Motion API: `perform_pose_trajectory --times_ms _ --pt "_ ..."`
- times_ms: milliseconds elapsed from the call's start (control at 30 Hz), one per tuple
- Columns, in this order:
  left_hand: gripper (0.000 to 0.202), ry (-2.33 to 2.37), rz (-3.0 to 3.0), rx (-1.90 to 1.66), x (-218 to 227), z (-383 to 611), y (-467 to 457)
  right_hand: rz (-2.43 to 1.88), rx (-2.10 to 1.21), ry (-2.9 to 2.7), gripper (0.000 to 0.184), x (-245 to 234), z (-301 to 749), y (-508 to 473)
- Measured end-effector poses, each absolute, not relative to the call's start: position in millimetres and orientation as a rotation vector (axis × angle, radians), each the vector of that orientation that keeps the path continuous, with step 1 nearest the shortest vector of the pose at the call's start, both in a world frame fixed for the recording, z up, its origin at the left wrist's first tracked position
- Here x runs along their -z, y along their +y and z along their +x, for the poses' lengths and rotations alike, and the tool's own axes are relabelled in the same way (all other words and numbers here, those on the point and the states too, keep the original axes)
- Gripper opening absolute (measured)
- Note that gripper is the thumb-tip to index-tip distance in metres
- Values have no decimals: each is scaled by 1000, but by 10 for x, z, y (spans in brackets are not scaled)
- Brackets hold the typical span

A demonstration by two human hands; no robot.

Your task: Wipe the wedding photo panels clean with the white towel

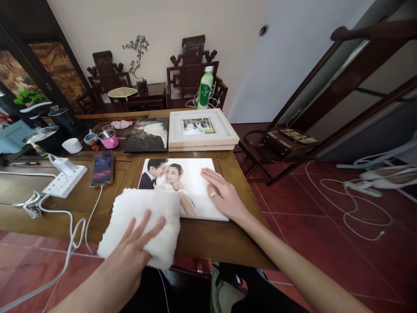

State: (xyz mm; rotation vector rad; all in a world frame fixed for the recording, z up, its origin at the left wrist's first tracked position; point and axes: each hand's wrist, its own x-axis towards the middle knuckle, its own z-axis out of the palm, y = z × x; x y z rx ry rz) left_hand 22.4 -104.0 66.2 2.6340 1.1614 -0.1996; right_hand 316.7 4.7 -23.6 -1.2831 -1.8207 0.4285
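Fingers spread, the left hand point(135, 250) rests on a fluffy white cloth point(133, 206) overlapping the wedding photo panel point(193, 184) on the wooden table point(211, 239); the right hand point(226, 198) (ringed) touches the panel, fingers close together.

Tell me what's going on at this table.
A person is at the wooden table, where a couple's photo panel lies flat. The left hand, spread out, is on a fluffy white cloth hiding the panel's near-left corner. The right hand lies on the panel's right side. A darker photo panel and a framed picture lie behind.
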Motion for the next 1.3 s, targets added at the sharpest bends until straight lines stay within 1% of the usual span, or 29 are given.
perform_pose_trajectory --times_ms 100,267,433,567,700,833,933,1033,1133,1300 --pt "50 1164 2619 166 -743 259 -884 -1280 -445 -1823 44 225 3165 45" --pt "60 1253 2598 184 -829 396 -231 -1261 -424 -1835 44 235 3172 49" --pt "57 1434 2646 122 -755 554 438 -1234 -408 -1842 44 270 3182 59" --pt "53 1435 2702 75 -736 576 730 -1235 -419 -1833 44 286 3181 61" --pt "52 1437 2707 88 -773 543 620 -1234 -425 -1832 44 270 3177 57" --pt "57 1384 2649 239 -790 527 17 -1260 -429 -1839 44 239 3174 49" --pt "54 1292 2583 288 -763 534 -578 -1281 -454 -1833 44 223 3173 42" --pt "43 1172 2614 240 -730 575 -971 -1287 -469 -1832 45 218 3172 37" --pt "39 1143 2647 206 -750 654 -962 -1282 -464 -1829 44 222 3172 36" --pt "53 1155 2660 239 -829 859 -312 -1258 -453 -1820 44 247 3180 44"
